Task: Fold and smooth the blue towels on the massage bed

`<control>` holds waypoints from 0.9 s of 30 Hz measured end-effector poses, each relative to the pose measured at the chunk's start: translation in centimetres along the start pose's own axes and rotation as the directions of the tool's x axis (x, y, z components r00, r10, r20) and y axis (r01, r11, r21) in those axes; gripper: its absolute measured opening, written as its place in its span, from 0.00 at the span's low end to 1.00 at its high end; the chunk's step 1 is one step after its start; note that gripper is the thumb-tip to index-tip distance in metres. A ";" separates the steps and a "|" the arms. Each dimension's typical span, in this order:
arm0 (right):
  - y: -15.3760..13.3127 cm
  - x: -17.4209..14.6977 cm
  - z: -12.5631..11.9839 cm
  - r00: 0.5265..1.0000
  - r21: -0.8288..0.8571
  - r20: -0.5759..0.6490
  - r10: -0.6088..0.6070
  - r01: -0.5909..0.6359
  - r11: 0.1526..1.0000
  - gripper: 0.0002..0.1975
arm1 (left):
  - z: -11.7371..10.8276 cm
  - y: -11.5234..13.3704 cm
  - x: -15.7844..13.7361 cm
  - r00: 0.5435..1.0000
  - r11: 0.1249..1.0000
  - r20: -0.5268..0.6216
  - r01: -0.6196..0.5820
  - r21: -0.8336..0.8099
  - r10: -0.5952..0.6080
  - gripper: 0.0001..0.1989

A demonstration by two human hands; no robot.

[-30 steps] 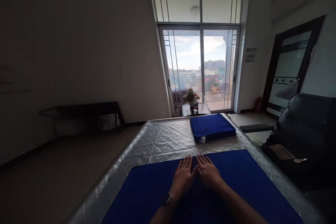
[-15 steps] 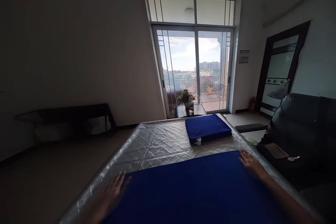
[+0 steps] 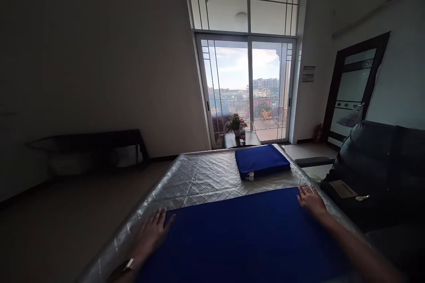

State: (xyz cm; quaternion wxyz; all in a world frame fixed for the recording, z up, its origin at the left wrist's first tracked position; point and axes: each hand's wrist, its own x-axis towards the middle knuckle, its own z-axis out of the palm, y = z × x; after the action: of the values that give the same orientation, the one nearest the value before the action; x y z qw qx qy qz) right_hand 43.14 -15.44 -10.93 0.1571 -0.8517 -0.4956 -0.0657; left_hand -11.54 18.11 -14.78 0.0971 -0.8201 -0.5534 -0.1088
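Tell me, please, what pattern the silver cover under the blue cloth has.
The cover has a diamond pattern of crossing lines, shown best in the head view.

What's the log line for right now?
left hand: open, at far-left corner of spread blue cloth | right hand: open, at far-right corner | folded blue cloth: on silver cover

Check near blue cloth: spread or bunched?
Spread: near blue cloth lies smooth, left hand and right hand at far corners. Layers beneath: can't tell.
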 end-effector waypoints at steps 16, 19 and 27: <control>-20.8 0.9 7.0 0.907 0.209 0.212 -0.363 0.321 0.924 0.31 | -1.5 26.1 -2.7 0.861 0.828 -0.047 -0.502 -0.251 0.507 0.31; -20.2 0.9 7.2 0.905 0.222 0.214 -0.367 0.321 0.921 0.32 | -0.5 25.8 -2.8 0.864 0.833 -0.077 -0.500 -0.237 0.497 0.32; -20.8 0.8 6.7 0.909 0.241 0.211 -0.359 0.308 0.920 0.33 | -1.1 25.8 -2.8 0.856 0.827 -0.058 -0.512 -0.234 0.514 0.31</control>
State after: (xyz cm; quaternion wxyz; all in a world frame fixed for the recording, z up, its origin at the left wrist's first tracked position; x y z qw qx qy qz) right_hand 25.20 -3.00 -12.85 0.1655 -0.7349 -0.6542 0.0673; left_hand 11.32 5.82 -15.56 0.0206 -0.9443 -0.2960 -0.1422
